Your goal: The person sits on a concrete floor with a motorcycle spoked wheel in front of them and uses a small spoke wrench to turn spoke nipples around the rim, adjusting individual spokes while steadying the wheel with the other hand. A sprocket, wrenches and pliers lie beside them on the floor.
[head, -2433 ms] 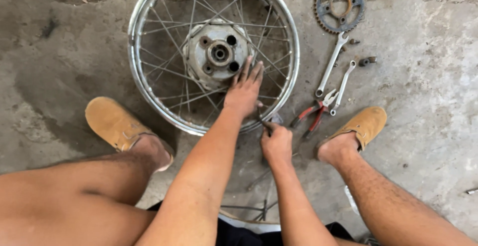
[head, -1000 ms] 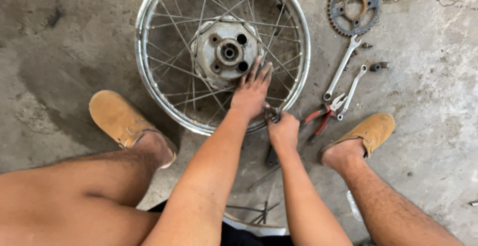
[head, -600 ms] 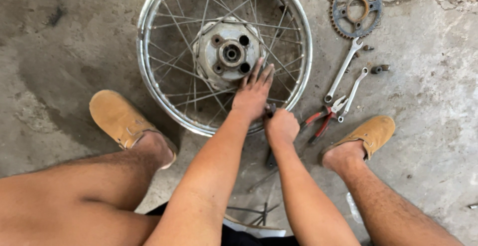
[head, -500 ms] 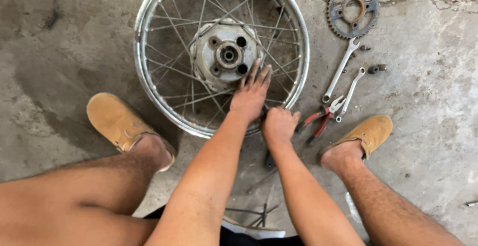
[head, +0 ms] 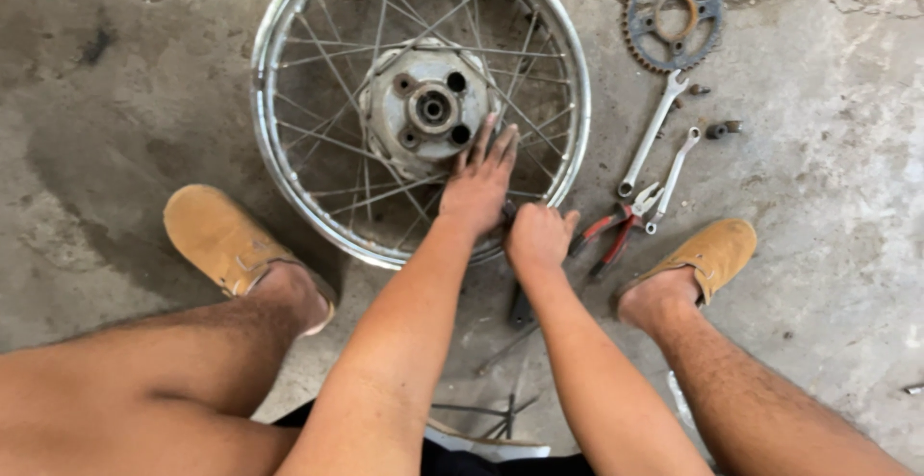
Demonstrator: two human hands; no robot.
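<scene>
Now the left hand lies flat on the spokes of the wheel, its fingers spread wide and pointing to the hub, which is just beyond the fingertips. The right hand is closed in a fist at the rim, just beside the left hand; it seems to grip a small dark tool at a spoke end, but the fist hides it and I cannot tell what it is. The wheel lies flat on the floor, between the two tan shoes. To the right of the right fingers, near them, are red pliers, then two wrenches, and further away a sprocket. In my judgement, the tool could slip off the spoke end if the fist turns it at an angle, and the knuckles could then hit the rim. The wide left fingers lie between thin spokes, so they could be pinched if the wheel shifts under the push. The small loose parts beyond the wrenches could roll away easily. The floor is rough grey concrete with cracks and dark stains, and some thin loose spokes lie on it near the right forearm.
</scene>
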